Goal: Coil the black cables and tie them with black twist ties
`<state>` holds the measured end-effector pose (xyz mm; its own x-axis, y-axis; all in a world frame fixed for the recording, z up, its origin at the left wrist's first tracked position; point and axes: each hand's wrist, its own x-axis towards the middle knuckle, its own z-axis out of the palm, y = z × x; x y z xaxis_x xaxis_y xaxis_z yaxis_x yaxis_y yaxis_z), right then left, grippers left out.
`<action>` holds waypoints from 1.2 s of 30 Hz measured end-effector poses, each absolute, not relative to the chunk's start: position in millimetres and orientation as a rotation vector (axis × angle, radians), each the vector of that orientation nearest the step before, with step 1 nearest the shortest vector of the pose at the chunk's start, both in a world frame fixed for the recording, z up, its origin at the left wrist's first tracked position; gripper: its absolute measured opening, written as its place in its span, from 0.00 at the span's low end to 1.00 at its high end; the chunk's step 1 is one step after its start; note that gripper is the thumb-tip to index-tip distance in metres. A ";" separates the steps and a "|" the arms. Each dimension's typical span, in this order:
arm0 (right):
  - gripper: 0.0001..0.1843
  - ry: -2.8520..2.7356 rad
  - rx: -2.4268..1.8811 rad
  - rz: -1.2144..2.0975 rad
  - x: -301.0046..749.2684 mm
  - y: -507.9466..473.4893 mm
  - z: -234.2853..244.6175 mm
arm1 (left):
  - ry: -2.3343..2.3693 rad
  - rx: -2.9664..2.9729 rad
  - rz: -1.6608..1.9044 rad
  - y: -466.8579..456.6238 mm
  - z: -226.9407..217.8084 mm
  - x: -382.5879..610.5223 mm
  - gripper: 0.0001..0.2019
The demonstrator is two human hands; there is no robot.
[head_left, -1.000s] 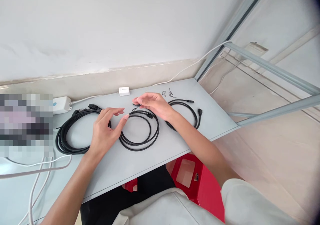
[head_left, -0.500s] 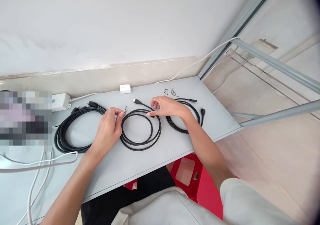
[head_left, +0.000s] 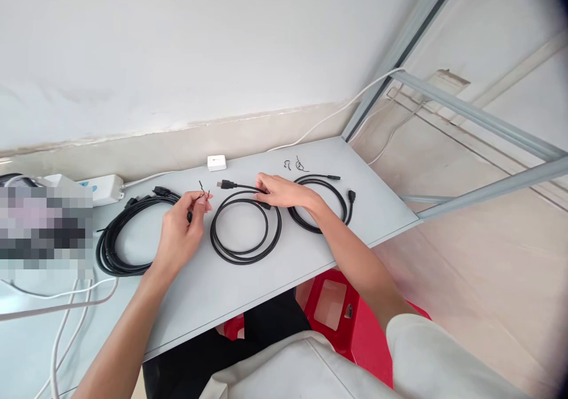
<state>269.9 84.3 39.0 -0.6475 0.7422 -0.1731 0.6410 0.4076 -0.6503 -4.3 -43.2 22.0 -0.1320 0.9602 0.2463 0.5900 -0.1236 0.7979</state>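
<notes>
2-handed, pinches a black tie [head_left: 201, 187] in left hand [head_left: 181, 224], left of the middle cable coil [head_left: 244, 262] on the table [head_left: 213, 286], and rests right hand [head_left: 286, 192], grip unclear, over the coil's far-right edge.

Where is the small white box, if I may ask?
In the head view, the small white box sits left of centre by the wall, beyond the middle cable coil.

Grey bench [head_left: 204, 304] bears: black cable bundle [head_left: 105, 251], left; coiled HDMI cable [head_left: 246, 261], centre; another coiled cable [head_left: 344, 205], right; two twist ties [head_left: 300, 165] (loose, rear); white box [head_left: 216, 163]; power strip [head_left: 104, 189].
</notes>
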 end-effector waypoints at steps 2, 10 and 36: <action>0.11 -2.432 -1.218 1.117 268.4 84.9 36.5 | 1.735 1.686 1.125 -41.3 21.6 -5.0 0.15; 0.18 -1.925 -0.844 1.558 255.7 83.7 30.3 | 1.685 1.685 1.124 -32.4 28.8 -6.6 0.16; 0.29 -1.425 -0.858 1.934 240.3 69.1 37.7 | 1.361 1.249 1.914 -1.6 23.7 19.2 0.14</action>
